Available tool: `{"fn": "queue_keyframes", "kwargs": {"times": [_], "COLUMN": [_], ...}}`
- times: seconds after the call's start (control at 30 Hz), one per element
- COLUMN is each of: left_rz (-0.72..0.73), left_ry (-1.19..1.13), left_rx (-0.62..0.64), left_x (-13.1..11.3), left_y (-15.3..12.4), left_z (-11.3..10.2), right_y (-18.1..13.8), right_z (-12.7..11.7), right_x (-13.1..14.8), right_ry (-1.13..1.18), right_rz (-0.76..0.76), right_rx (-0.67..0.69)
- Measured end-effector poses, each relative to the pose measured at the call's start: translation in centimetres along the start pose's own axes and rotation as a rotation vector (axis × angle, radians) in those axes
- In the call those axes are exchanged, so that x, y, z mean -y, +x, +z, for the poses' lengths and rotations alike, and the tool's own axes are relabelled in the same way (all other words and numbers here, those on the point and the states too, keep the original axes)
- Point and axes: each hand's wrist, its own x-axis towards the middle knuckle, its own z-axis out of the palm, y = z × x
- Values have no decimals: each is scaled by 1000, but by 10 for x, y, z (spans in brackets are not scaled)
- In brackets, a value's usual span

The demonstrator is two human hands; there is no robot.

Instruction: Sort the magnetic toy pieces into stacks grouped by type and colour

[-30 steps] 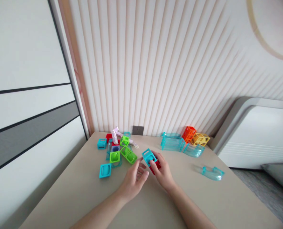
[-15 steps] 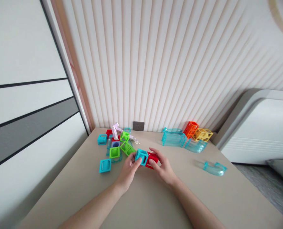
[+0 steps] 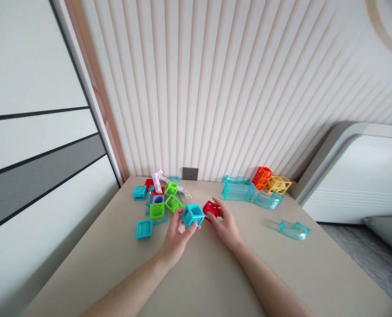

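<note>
My left hand (image 3: 179, 231) is closed around a blue hollow cube block (image 3: 193, 214), its thumb on the near face. To the right, my right hand (image 3: 225, 222) grips a red hollow cube block (image 3: 211, 208) between thumb and fingers. The two cubes are close together, both tilted, over the middle of the table. Just left of the blue cube lie green cube blocks (image 3: 172, 203), partly behind my left fingers.
At left on the table (image 3: 196, 281) are a blue block (image 3: 144, 229), another green block (image 3: 157, 210) and a pale purple strap (image 3: 157, 181). At right stand clear teal track pieces (image 3: 238, 192), orange blocks (image 3: 262, 178) and yellow blocks (image 3: 278, 185); one curved teal piece (image 3: 294, 230) lies nearer.
Half a second ago the blue and red cubes were side by side, touching. Now the blue cube is turned and nearer me, and the red one has shifted slightly up and away.
</note>
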Motion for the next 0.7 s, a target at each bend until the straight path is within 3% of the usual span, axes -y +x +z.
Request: {"fn": "queue_keyframes", "kwargs": {"times": [0.17, 0.5, 0.63, 0.7], "left_rz": [29, 88, 106, 138], "left_ry": [145, 257, 254, 278], "left_rx": [-6, 50, -11, -33], "left_x": [6, 12, 10, 8], "left_y": [0, 1, 3, 3], "left_z": [2, -2, -2, -3], "right_y": [11, 19, 4, -10], "right_z": [8, 12, 5, 3], "right_x": [-5, -11, 8, 23], "right_ry": [-351, -650, -679, -604], "right_rz": [-129, -186, -335, -399], "right_rx": [-1, 4, -95, -52]}}
